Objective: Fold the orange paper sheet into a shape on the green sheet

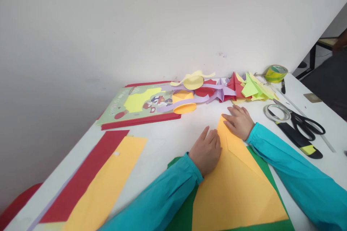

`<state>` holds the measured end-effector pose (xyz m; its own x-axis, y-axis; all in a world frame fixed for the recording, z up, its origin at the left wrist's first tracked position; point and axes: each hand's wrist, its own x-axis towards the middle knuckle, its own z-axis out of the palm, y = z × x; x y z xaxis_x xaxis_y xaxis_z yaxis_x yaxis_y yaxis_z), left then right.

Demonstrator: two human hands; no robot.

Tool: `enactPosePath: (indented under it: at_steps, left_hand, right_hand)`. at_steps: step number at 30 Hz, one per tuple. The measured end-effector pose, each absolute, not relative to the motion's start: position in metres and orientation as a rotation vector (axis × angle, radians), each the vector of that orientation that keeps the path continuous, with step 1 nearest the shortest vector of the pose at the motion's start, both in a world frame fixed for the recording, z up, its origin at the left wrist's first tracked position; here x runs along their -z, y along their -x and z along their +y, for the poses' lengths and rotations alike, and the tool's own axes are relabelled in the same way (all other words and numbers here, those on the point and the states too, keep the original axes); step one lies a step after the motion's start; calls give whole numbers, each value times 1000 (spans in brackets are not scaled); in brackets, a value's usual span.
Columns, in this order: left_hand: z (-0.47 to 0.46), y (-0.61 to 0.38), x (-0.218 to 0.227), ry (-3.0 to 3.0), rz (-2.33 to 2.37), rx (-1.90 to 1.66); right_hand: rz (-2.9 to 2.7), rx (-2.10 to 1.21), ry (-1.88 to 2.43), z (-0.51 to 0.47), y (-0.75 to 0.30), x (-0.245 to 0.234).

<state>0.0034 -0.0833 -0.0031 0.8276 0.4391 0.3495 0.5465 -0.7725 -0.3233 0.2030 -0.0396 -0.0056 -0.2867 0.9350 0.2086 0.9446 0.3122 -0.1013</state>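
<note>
Left hand (207, 151) curls, grip unclear, and right hand (239, 122) spreads its fingers, both on orange paper (235, 195), left of scissors (305, 121).

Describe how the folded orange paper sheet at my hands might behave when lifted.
The folded orange paper sheet is probably light, given its thin edges. Its broad lower part may sag, while the folded, narrower tip would likely feel stiffer.
</note>
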Motion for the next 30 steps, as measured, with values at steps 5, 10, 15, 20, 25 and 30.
enactPosePath:
  at_steps: [5, 10, 15, 20, 25, 30]
  left_hand:
    - [-95, 2, 3, 2550, -714, 377]
    - [-104, 6, 2, 2537, -728, 339]
    - [-105, 6, 2, 2549, -731, 388]
    - [-103, 5, 2, 2589, -730, 460]
    - [-103, 6, -1, 2594, -731, 490]
    - [-103, 5, -2, 2579, -711, 508]
  right_hand:
    - [-2344, 66, 1719, -40, -204, 6]
    - [-2346, 73, 1705, -40, -204, 6]
    - [-2340, 94, 1694, -39, -204, 8]
    - [-2367, 193, 1685, -43, -201, 3]
    - [-2456, 354, 1626, -46, -196, -6]
    - [-2465, 419, 1611, -47, -195, -7]
